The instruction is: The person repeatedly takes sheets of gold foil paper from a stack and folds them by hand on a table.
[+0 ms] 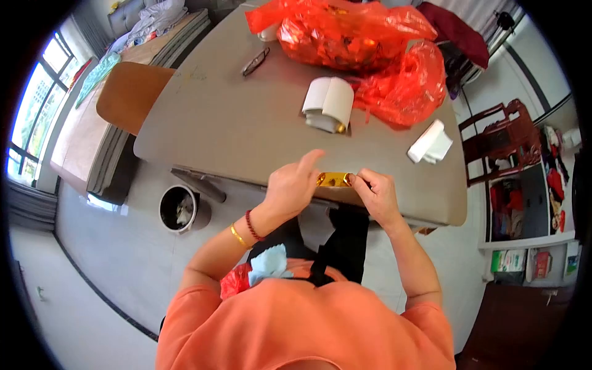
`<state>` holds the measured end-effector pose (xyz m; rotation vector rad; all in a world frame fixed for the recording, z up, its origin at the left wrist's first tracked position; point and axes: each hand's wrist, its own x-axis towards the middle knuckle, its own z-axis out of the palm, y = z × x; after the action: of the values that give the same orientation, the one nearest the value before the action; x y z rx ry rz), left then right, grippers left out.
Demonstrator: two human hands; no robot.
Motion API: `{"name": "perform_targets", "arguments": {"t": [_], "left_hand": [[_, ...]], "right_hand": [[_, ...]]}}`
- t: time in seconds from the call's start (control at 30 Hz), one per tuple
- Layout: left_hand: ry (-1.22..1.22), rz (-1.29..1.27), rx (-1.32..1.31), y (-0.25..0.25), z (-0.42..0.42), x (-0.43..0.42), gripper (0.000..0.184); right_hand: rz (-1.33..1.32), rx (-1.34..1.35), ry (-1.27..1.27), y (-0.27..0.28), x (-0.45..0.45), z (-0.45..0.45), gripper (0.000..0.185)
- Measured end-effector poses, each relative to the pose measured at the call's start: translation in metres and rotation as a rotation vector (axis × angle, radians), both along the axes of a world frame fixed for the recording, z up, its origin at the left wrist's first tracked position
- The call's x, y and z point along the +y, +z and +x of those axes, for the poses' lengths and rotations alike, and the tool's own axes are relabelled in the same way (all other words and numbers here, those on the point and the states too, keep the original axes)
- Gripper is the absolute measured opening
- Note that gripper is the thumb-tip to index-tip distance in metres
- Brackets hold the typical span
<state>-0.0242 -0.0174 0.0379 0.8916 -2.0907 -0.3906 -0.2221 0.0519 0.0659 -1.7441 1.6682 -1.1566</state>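
A small shiny gold strip (335, 179) with dark markings is stretched level between my two hands, just over the table's front edge. My right hand (377, 194) pinches its right end between thumb and fingers. At the other end, my left hand (291, 187) grips the strip with curled fingers, while one digit points up and away. Part of the left grip is hidden behind the hand. Beyond my hands stands a white rounded card stack or box (330, 102), with a bit of gold at its lower edge. To the right lies a white folded piece (430, 143).
Red plastic bags (357, 37) fill the far right of the table (234, 123). A pair of glasses (255, 61) lies at the far left. A brown chair (132, 95) and a waste bin (179, 209) stand left; a carved wooden chair (502, 145) is at the right.
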Motion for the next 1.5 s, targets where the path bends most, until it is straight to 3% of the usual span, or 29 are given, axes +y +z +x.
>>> {"name": "perform_targets", "arguments": {"t": [0.07,0.23,0.27,0.3,0.4,0.43,0.53,0.57,0.6,0.63,0.67,0.7,0.77,0.87,0.97,1.07,1.27,1.33,1.5], "left_hand": [[0.064,-0.069,0.087,-0.002,0.009,-0.019,0.031],[0.120,0.179,0.203,-0.024,0.036,-0.058,0.022],[0.115,0.215,0.214,-0.027,0.038,-0.060,0.020],[0.111,0.164,0.205,-0.028,0.037,-0.060,0.019],[0.103,0.118,0.181,-0.029,0.037,-0.057,0.016],[0.102,0.168,0.182,-0.027,0.039,-0.056,0.016],[0.092,0.228,0.238,-0.026,0.043,-0.059,0.016],[0.090,0.240,0.267,-0.029,0.043,-0.057,0.016],[0.081,0.174,0.263,-0.031,0.041,-0.057,0.016],[0.068,0.109,0.253,-0.032,0.040,-0.057,0.016],[0.050,0.045,0.239,-0.033,0.038,-0.058,0.016],[0.055,0.040,0.222,-0.035,0.038,-0.058,0.016],[0.061,0.019,0.183,-0.036,0.037,-0.059,0.016],[0.080,0.029,0.182,-0.035,0.037,-0.057,0.015],[0.087,0.004,0.240,-0.038,0.035,-0.058,0.014],[0.094,0.054,0.140,-0.030,0.037,-0.054,0.011],[0.101,0.055,0.125,-0.031,0.036,-0.055,0.011],[0.101,0.025,0.132,-0.031,0.035,-0.056,0.011],[0.112,-0.015,0.136,-0.032,0.035,-0.055,0.009]], "right_hand": [[-0.039,-0.078,-0.055,0.010,-0.018,-0.009,0.031],[-0.320,-0.019,-0.268,0.090,-0.096,-0.037,0.034],[-0.335,-0.146,-0.273,0.104,-0.127,-0.051,0.035],[-0.386,-0.118,-0.306,0.117,-0.163,-0.069,0.039],[-0.252,-0.201,-0.370,0.164,-0.221,-0.079,0.041],[-0.239,-0.063,-0.361,0.164,-0.225,-0.080,0.041],[-0.299,0.310,-0.290,0.144,-0.227,-0.073,0.039],[-0.218,0.278,-0.207,0.129,-0.214,-0.063,0.036],[-0.308,0.204,-0.017,0.105,-0.200,-0.053,0.033],[-0.212,0.215,0.086,0.086,-0.188,-0.044,0.028],[-0.045,0.430,0.098,0.082,-0.170,-0.032,0.025],[0.034,0.537,0.150,0.055,-0.174,-0.040,0.046],[0.163,0.620,0.132,0.035,-0.167,-0.038,0.068],[0.122,0.613,0.129,0.008,-0.179,-0.042,0.078],[-0.032,0.722,0.192,0.001,-0.182,-0.042,0.066],[0.074,0.757,0.186,0.008,-0.170,-0.034,0.054],[-0.161,0.750,0.165,-0.004,-0.145,-0.030,0.020],[-0.353,0.839,0.117,-0.011,-0.139,-0.025,0.011],[-0.593,0.891,0.102,-0.014,-0.135,-0.022,0.005]]}}
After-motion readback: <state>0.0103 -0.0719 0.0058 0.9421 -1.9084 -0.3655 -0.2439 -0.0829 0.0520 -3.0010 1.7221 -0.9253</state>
